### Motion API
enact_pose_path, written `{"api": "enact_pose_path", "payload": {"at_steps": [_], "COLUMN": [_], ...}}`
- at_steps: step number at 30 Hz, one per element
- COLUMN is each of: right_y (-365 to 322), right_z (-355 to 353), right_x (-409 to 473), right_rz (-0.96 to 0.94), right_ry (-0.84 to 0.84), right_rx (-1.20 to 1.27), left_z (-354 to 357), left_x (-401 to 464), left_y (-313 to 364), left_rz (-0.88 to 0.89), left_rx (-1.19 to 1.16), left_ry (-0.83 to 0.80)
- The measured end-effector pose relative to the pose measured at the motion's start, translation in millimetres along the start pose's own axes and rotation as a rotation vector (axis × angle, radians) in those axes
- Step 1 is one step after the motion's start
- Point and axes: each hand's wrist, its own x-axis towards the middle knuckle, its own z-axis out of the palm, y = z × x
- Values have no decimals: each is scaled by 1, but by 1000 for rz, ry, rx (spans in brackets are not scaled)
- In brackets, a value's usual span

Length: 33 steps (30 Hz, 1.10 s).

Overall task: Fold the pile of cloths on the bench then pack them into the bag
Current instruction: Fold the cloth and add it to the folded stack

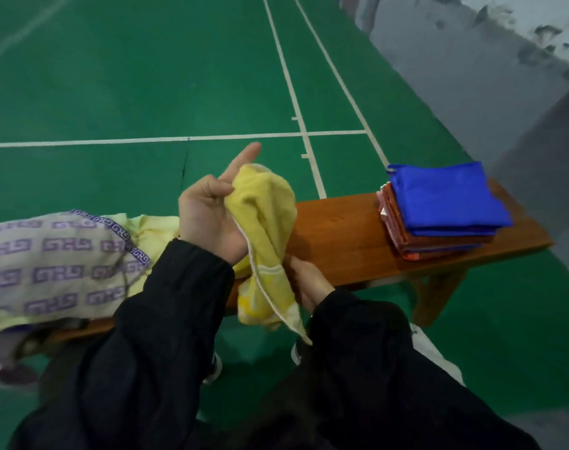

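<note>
left hand raised, palm up, pinching yellow cloth top | right hand low, apparently gripping its bottom | cloth hangs above table | folded stack at table's right end

I am seeing the patterned cloth running off the picture's left edge, hiding the bench beneath. The yellow towel is covering my right hand fingers. The stack under the blue cloth is showing only edges.

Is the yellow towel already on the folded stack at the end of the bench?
No, the yellow towel is held up by both hands, apart from the folded stack, whose top is a blue cloth.
</note>
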Motion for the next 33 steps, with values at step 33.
{"api": "enact_pose_path", "payload": {"at_steps": [33], "right_y": [-116], "right_z": [-29], "right_x": [-60], "right_rz": [-598], "right_ry": [-42], "right_rx": [374], "left_z": [-70], "left_x": [-88], "left_y": [98], "left_rz": [413], "left_rx": [594], "left_ry": [560]}}
